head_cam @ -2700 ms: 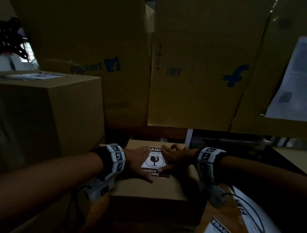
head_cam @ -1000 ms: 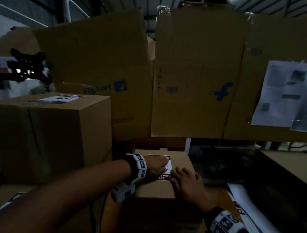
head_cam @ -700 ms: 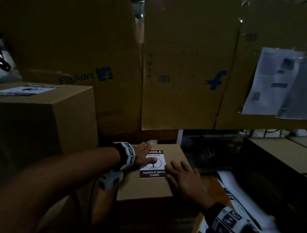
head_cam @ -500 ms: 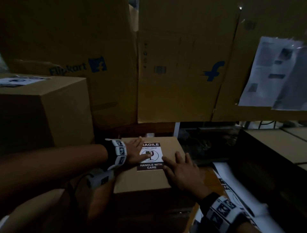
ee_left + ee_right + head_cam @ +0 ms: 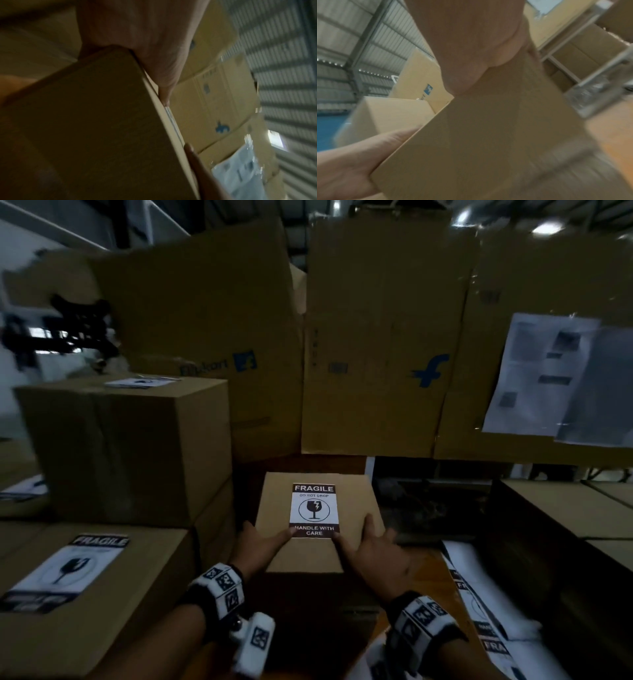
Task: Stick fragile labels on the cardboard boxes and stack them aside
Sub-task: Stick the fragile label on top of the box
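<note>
A small cardboard box (image 5: 308, 554) stands in front of me with a black-and-white fragile label (image 5: 314, 510) flat on its top. My left hand (image 5: 260, 546) clasps the near left corner, thumb on top by the label's lower left corner, fingers hidden down the side. My right hand (image 5: 373, 556) clasps the near right corner, thumb near the label's lower right corner. In the left wrist view the box (image 5: 96, 121) presses into the left hand (image 5: 145, 40). In the right wrist view the right hand (image 5: 467, 40) sits on the box (image 5: 488, 135), with the left hand (image 5: 351, 155) at its edge.
A labelled box (image 5: 85, 577) lies at the near left, and a taller box (image 5: 130, 446) with a label on top stands behind it. Flattened cartons (image 5: 376, 354) wall off the back. Label sheets (image 5: 479, 594) lie at the near right, beside more boxes (image 5: 565, 508).
Both hands have slid off the label and back to the box's near corners, so the whole label now shows. The head view has tilted up and shifted left.
</note>
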Action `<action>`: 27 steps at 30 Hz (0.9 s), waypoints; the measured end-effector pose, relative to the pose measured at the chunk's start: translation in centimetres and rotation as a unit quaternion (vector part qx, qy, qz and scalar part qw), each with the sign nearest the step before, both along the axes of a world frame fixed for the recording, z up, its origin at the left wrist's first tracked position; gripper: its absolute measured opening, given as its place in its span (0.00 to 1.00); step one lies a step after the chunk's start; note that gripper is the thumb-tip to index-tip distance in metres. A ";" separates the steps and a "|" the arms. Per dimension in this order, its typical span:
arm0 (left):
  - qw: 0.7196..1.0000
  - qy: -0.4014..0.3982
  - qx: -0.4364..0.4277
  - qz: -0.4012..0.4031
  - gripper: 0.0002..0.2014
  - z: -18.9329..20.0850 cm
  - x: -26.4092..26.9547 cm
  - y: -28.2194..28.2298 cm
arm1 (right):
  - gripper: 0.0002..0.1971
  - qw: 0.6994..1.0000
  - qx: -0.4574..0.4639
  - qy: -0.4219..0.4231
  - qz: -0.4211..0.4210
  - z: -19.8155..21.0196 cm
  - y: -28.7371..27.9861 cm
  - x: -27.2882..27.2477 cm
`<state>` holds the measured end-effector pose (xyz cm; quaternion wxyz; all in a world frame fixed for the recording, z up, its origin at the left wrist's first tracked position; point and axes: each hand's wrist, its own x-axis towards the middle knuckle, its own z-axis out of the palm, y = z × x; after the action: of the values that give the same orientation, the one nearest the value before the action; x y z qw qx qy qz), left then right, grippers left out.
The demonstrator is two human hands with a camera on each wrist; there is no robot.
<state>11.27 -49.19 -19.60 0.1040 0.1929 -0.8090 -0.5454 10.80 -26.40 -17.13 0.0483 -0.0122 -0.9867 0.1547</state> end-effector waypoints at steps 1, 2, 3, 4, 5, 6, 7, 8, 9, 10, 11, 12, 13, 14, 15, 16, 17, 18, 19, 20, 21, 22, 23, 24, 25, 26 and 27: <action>0.999 0.016 0.036 -0.007 0.51 -0.9 1.0 -0.2 | 0.52 1.000 -0.001 0.010 0.012 -0.3 0.5 1.3; 0.998 0.028 0.054 -0.019 0.51 -1.8 2.2 -0.1 | 0.51 0.999 -0.008 0.020 0.025 -0.4 1.1 2.7; 0.997 0.041 0.061 -0.027 0.50 -2.6 3.2 -0.1 | 0.50 0.999 -0.029 0.026 0.035 -0.4 1.7 4.0; 0.997 0.053 0.054 -0.028 0.49 -1.8 5.0 0.7 | 0.49 0.997 -0.057 0.037 0.043 -0.4 2.3 5.3; 0.996 0.076 0.050 -0.020 0.47 -0.3 7.0 1.8 | 0.48 0.993 -0.086 0.056 0.050 -0.3 2.8 6.5; 0.994 0.099 0.034 -0.015 0.45 1.3 8.7 2.6 | 0.47 0.989 -0.110 0.084 0.056 -0.1 3.2 7.6; 0.993 0.114 0.013 -0.009 0.43 3.0 10.2 3.2 | 0.47 0.983 -0.134 0.115 0.059 0.4 3.4 8.7; 0.991 0.131 -0.015 -0.005 0.43 4.6 11.5 3.7 | 0.47 0.975 -0.159 0.143 0.063 1.0 3.6 9.6; 0.989 0.146 -0.038 -0.003 0.46 6.1 12.6 3.9 | 0.47 0.966 -0.183 0.170 0.069 1.9 3.8 10.6; 0.985 0.165 -0.055 0.001 0.49 7.6 13.7 4.0 | 0.48 0.957 -0.203 0.194 0.077 3.0 4.0 11.6; 0.981 0.179 -0.069 0.003 0.50 9.1 14.8 3.9 | 0.48 0.948 -0.217 0.217 0.085 4.2 4.2 12.6; 0.977 0.196 -0.083 0.000 0.47 10.6 15.8 3.8 | 0.49 0.940 -0.223 0.240 0.093 5.6 4.3 13.6; 0.974 0.208 -0.093 0.001 0.44 12.0 16.6 3.5 | 0.49 0.934 -0.224 0.260 0.102 7.0 4.3 14.6; 0.969 0.228 -0.098 0.003 0.41 13.6 17.6 3.4 | 0.50 0.929 -0.221 0.277 0.110 8.5 4.3 15.6; 0.964 0.247 -0.096 0.005 0.40 15.1 18.5 2.9 | 0.51 0.925 -0.216 0.289 0.115 9.9 4.1 16.6; 0.959 0.269 -0.092 0.003 0.40 16.4 19.2 2.5 | 0.52 0.924 -0.210 0.298 0.118 11.3 3.8 17.5; 0.953 0.292 -0.085 0.001 0.42 17.7 20.0 1.9 | 0.53 0.922 -0.203 0.306 0.121 12.6 3.5 18.5; 0.947 0.314 -0.073 -0.006 0.43 18.9 20.9 1.4 | 0.55 0.922 -0.194 0.312 0.125 13.8 3.0 19.5; 0.942 0.332 -0.056 -0.013 0.43 20.1 21.8 0.9 | 0.57 0.921 -0.186 0.315 0.130 14.8 2.5 20.4; 0.934 0.353 -0.045 -0.019 0.39 21.2 22.8 0.3 | 0.60 0.921 -0.176 0.318 0.136 15.8 1.9 21.4; 0.928 0.369 -0.042 -0.022 0.35 22.4 23.8 -0.5 | 0.63 0.920 -0.164 0.325 0.144 16.8 1.3 22.3; 0.921 0.387 -0.043 -0.021 0.33 23.4 24.9 -1.4 | 0.67 0.918 -0.150 0.333 0.154 17.7 0.6 23.2; 0.914 0.403 -0.048 -0.020 0.34 24.4 26.0 -2.4 | 0.69 0.916 -0.136 0.337 0.169 18.6 -0.2 24.2; 0.906 0.420 -0.051 -0.018 0.35 25.2 27.2 -3.7 | 0.69 0.916 -0.122 0.334 0.184 19.4 -1.2 25.1; 0.900 0.431 -0.056 -0.014 0.36 26.0 28.3 -5.1 | 0.68 0.917 -0.108 0.330 0.198 20.2 -2.4 25.9; 0.895 0.441 -0.065 -0.009 0.37 26.8 29.5 -6.5 | 0.66 0.916 -0.094 0.329 0.209 20.9 -3.8 26.6; 0.891 0.448 -0.072 -0.005 0.38 27.6 30.5 -8.1 | 0.65 0.914 -0.085 0.334 0.214 21.6 -5.3 27.1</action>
<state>41.79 -57.31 8.00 0.4659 -0.0838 -0.7147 -0.5149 37.85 -31.73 4.43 0.3393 0.2480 -0.8752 0.2398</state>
